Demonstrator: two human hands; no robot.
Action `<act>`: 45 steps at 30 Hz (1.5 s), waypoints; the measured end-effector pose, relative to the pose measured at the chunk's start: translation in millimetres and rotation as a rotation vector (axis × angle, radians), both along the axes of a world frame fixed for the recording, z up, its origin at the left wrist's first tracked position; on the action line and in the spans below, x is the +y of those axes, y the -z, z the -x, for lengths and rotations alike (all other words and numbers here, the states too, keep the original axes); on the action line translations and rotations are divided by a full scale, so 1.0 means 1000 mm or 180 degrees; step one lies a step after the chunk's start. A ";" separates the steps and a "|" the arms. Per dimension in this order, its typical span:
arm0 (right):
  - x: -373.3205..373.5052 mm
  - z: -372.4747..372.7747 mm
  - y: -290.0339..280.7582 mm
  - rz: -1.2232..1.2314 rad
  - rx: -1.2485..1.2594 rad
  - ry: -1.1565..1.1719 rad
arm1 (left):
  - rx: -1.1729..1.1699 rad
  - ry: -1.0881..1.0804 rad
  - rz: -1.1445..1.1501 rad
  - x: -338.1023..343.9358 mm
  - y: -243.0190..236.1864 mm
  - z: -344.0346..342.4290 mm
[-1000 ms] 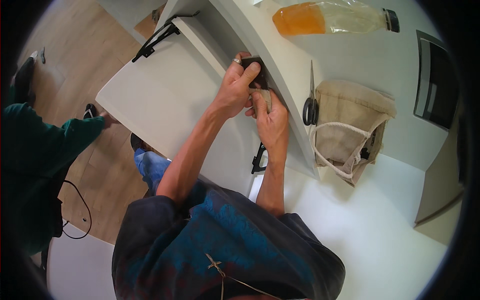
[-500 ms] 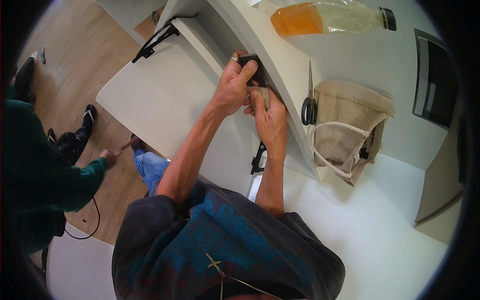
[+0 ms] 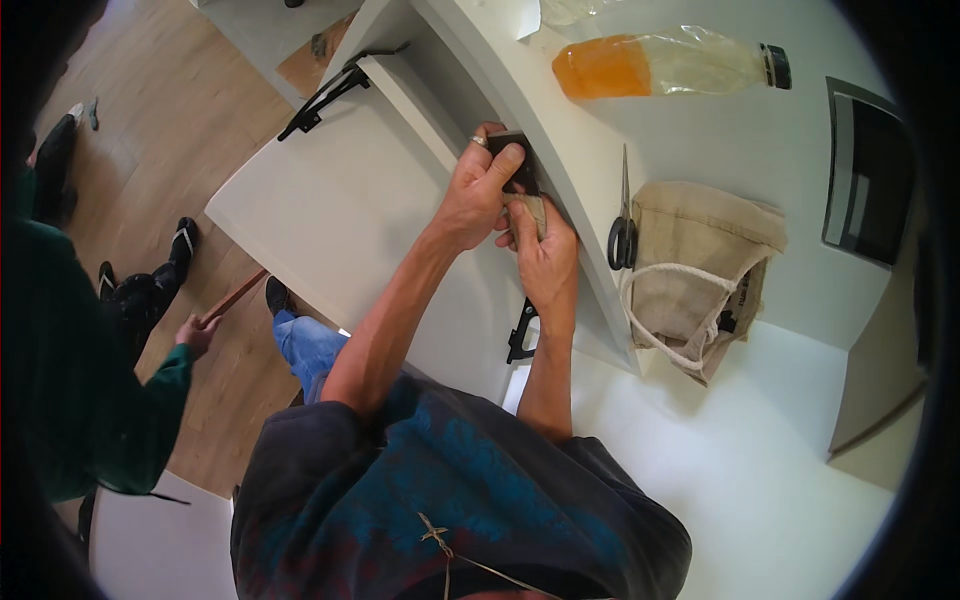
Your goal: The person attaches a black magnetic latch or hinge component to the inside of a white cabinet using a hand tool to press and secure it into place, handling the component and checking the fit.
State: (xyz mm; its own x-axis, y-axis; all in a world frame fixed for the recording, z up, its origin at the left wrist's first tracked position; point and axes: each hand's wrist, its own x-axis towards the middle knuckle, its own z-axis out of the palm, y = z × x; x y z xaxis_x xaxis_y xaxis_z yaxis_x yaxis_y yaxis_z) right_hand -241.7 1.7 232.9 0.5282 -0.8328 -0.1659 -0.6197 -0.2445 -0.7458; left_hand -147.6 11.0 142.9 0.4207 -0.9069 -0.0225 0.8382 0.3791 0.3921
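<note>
Left hand [image 3: 468, 205] still has a firm grip on the dark flat block [image 3: 526, 180] up at 12 o'clock, right hand [image 3: 548, 264] pinching the tan piece [image 3: 536, 208] at its 6 o'clock end. Biggest change: co-worker's hand [image 3: 196, 338] dropped to about 9 o'clock, brown stick [image 3: 235, 298] now showing.

Your flat piece [image 3: 527, 177] looks black, your small piece [image 3: 537, 208] beige, your shirt [image 3: 470, 490] dark with mottled teal, the bottled liquid [image 3: 605, 68] orange.
</note>
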 end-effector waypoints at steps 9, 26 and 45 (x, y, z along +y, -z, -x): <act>-0.002 -0.015 -0.003 0.0024 -0.0020 0.0002 | -0.0147 -0.0102 -0.0147 -0.001 -0.005 -0.014; 0.024 0.063 0.023 -0.0279 -0.0118 -0.0082 | -0.0470 -0.0680 -0.0090 -0.006 -0.012 -0.037; 0.104 0.083 0.043 -0.0274 -0.0424 0.0498 | -0.1753 -0.0095 -0.0089 0.003 -0.008 -0.082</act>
State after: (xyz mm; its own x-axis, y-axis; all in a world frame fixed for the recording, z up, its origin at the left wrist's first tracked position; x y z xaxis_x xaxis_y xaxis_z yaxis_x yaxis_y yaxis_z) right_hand -324.9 105.3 189.7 0.4157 -0.8921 -0.1772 -0.5396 -0.0851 -0.8376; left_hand -65.8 14.0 150.5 0.4027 -0.8966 0.1843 0.4954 0.3827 0.7798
